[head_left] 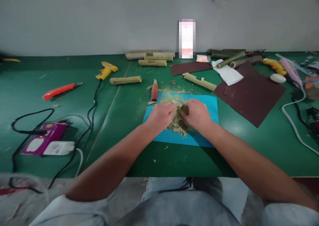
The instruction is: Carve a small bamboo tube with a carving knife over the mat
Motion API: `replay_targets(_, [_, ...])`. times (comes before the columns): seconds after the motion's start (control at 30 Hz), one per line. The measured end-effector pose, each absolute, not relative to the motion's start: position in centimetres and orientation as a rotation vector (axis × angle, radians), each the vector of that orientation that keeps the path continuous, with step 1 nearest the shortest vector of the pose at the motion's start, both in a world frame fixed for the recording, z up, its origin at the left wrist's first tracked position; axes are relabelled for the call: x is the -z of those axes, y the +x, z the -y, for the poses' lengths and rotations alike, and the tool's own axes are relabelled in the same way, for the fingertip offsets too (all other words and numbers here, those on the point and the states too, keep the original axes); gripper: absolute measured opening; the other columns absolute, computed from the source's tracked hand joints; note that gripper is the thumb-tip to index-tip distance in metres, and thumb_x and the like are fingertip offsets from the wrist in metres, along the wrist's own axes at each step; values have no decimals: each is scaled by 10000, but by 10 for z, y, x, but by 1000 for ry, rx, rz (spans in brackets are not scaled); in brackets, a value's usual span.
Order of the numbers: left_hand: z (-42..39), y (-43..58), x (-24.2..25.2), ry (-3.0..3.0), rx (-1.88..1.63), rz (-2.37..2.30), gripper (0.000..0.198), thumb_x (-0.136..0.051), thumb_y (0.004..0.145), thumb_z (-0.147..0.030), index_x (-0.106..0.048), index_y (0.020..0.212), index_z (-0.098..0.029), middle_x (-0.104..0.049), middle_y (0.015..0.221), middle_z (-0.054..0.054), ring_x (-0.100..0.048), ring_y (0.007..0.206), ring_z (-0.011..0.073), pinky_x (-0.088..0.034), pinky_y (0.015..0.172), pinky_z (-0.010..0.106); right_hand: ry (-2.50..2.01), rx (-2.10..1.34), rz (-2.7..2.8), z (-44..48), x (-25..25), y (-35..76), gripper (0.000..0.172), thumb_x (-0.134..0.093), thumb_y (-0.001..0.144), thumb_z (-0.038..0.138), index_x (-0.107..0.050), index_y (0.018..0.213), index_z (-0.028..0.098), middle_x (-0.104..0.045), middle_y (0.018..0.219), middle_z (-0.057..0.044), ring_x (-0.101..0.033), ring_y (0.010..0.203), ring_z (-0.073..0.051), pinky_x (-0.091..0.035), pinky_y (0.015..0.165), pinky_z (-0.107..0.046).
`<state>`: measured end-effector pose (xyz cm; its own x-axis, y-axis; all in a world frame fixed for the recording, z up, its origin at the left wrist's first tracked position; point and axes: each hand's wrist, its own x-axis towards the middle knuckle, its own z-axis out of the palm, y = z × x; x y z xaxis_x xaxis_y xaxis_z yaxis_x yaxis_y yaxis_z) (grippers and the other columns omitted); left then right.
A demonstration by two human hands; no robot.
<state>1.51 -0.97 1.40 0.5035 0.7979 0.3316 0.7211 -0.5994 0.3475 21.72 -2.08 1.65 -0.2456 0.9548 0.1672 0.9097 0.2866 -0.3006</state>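
Note:
Over a blue sheet [206, 133], both of my hands are close together above a heap of pale shavings [184, 132]. My right hand [198, 113] is closed with a small folded piece of brown sandpaper [184, 109] between thumb and fingers. My left hand [163, 115] is curled shut just beside it; what its fingers hold is hidden. Below the fingers, another small brown piece [183, 125] lies among the shavings. At the sheet's upper left edge rests a red-handled knife [154, 91], its blade pointing away from me.
Cut bamboo tubes [126, 80] lie behind the sheet; a notched one [200, 82] sits right of centre. Large brown sandpaper [256, 96] spreads to the right. Leftward are an orange utility knife [61, 91], a yellow glue gun [106, 70] and a purple power strip [47, 138] with cords.

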Motion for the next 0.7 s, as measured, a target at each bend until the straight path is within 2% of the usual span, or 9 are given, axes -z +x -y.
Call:
replay_targets(0.1, [10,16,-15,2560,-723,-1294,350,-493,1074,-224,-787,1261,-190,-777,955,84,-733,899,195,-609,823,305,-1707,-204,2239,21,-17,217,116,-660,937,336,-627,893,234,-729,1000,-111,-658,979,-281,-433,738,-379])
replay_targets(0.3, [13,22,-11,2620,-693,-1266,377,-478,1079,-216,-749,1334,-157,-749,892,82,-715,828,198,-574,734,293,-1699,-188,2248,21,-17,217,114,-631,955,332,-628,899,233,-725,1005,-110,-659,988,-277,-427,740,-376])
replay_targets(0.5, [11,28,-8,2643,-661,-1266,387,-458,1078,-215,-766,1292,-119,-734,881,105,-716,822,223,-557,718,319,-1715,-213,2247,21,-17,218,100,-632,945,315,-628,900,226,-732,990,-111,-662,973,-279,-422,732,-376])
replay_targets(0.6, [16,24,-7,2692,-679,-1270,402,-449,1088,-233,-745,1340,-129,-710,841,88,-686,758,204,-530,673,301,-1702,-216,2238,21,-17,218,113,-619,956,324,-625,892,231,-732,1008,-113,-659,985,-280,-421,733,-375])
replay_targets(0.7, [15,24,-7,2679,-721,-1259,406,-437,1090,-227,-747,1341,-151,-727,873,89,-694,789,204,-542,690,301,-1688,-209,2235,20,-16,218,108,-610,959,321,-625,898,233,-730,1018,-114,-654,989,-280,-420,742,-375])
